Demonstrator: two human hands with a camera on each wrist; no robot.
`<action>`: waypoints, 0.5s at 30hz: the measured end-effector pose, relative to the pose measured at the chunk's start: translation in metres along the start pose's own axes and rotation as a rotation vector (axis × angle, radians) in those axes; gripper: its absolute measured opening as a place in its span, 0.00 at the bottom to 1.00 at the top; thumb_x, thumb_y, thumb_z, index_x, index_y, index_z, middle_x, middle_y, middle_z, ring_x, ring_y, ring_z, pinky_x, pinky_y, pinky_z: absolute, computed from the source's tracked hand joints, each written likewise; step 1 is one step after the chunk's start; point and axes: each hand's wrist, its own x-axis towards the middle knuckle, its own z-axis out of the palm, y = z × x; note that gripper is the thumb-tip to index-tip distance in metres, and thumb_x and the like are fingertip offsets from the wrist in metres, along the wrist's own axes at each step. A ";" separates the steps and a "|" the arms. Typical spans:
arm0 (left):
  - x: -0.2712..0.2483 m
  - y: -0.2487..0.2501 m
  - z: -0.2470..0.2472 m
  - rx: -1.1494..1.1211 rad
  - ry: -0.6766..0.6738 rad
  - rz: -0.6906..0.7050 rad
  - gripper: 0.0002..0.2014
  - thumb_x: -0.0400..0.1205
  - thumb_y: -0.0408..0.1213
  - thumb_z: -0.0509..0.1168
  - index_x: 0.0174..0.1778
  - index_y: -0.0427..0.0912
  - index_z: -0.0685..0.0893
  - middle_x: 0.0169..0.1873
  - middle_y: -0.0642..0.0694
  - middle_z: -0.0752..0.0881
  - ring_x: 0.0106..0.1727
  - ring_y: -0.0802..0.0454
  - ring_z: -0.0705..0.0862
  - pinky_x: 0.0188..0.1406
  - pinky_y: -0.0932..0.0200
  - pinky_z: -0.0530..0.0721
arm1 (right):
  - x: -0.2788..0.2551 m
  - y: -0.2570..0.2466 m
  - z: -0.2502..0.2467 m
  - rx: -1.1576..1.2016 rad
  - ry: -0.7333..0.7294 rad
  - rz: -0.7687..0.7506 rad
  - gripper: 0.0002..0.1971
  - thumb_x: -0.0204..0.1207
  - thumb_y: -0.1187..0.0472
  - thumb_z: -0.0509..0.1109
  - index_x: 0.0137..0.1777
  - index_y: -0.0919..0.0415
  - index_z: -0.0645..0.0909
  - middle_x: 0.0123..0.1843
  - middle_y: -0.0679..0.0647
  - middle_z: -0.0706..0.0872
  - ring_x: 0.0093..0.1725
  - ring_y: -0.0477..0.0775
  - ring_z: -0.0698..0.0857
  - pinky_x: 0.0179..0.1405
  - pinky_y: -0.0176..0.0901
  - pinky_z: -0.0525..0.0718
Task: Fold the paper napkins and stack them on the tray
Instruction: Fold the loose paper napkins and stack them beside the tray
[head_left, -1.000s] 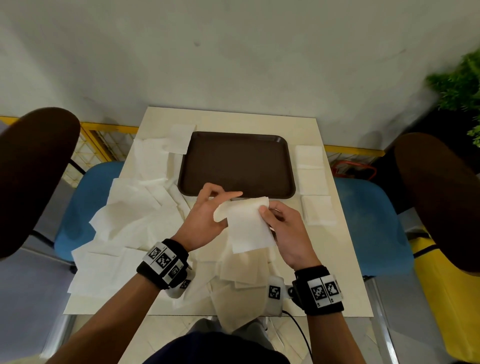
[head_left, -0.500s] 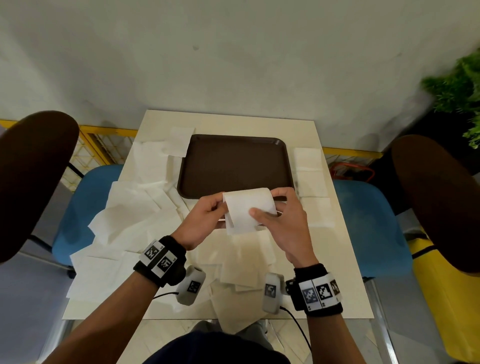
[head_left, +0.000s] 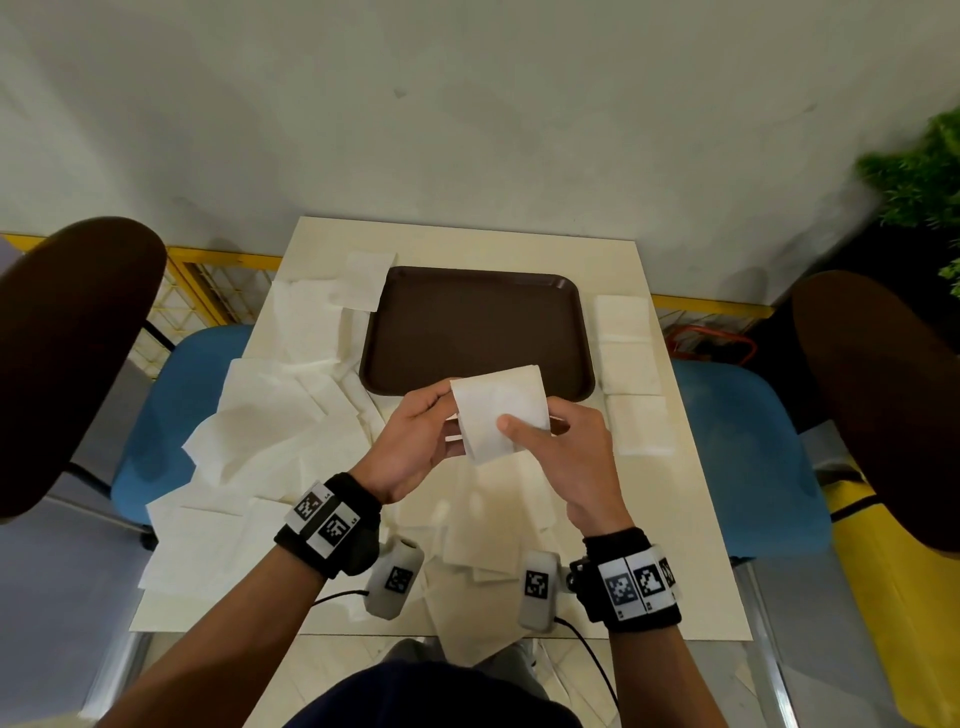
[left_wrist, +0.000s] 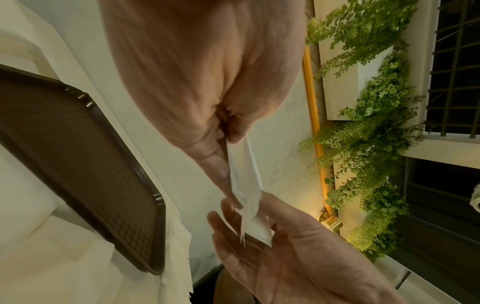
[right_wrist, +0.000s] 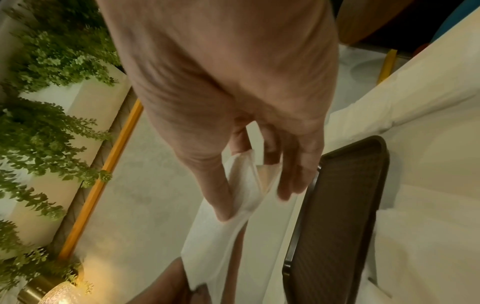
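Standing at the near edge, I note a pale square table (head_left: 675, 519) against the wall, with a blue chair (head_left: 171, 410) on either side. Loose unfolded napkins (head_left: 270, 415) lie heaped over its left half, several overlapping, and more are spread along the near edge under the wrists. Centred toward the far side sits the brown tray (head_left: 467, 322), nothing on it. Three folded napkins (head_left: 626, 364) lie in a row just beside the tray's right rim, on the table rather than in the tray. Both hands are raised over the tray's near edge, sharing one folded napkin (head_left: 501, 415) held clear of the surface. The left hand (head_left: 415, 447) pinches its left edge between thumb and fingers; the wrist view confirms the grip. The right hand (head_left: 571, 457) has its thumb pressed on the napkin's front face with fingers curled behind (layers slightly parted at that end, per the right wrist view).
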 end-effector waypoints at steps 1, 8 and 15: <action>0.000 -0.001 0.000 -0.008 0.006 -0.004 0.16 0.97 0.35 0.55 0.74 0.40 0.86 0.67 0.42 0.92 0.67 0.37 0.91 0.61 0.42 0.92 | -0.001 0.000 0.000 -0.004 0.003 0.006 0.13 0.75 0.50 0.88 0.57 0.50 0.94 0.53 0.41 0.96 0.55 0.45 0.94 0.52 0.44 0.94; -0.003 0.000 0.006 -0.110 -0.002 -0.062 0.26 0.96 0.53 0.50 0.76 0.40 0.84 0.69 0.39 0.90 0.66 0.38 0.91 0.60 0.43 0.90 | -0.004 0.000 -0.002 -0.017 0.081 0.017 0.14 0.73 0.51 0.89 0.56 0.52 0.94 0.54 0.43 0.95 0.54 0.45 0.93 0.48 0.38 0.92; 0.003 -0.015 0.013 0.162 0.006 0.121 0.15 0.95 0.41 0.59 0.75 0.44 0.84 0.68 0.42 0.90 0.70 0.43 0.89 0.68 0.38 0.90 | -0.006 -0.002 -0.007 -0.018 0.107 0.020 0.15 0.71 0.48 0.90 0.54 0.50 0.94 0.49 0.43 0.95 0.49 0.45 0.94 0.52 0.47 0.96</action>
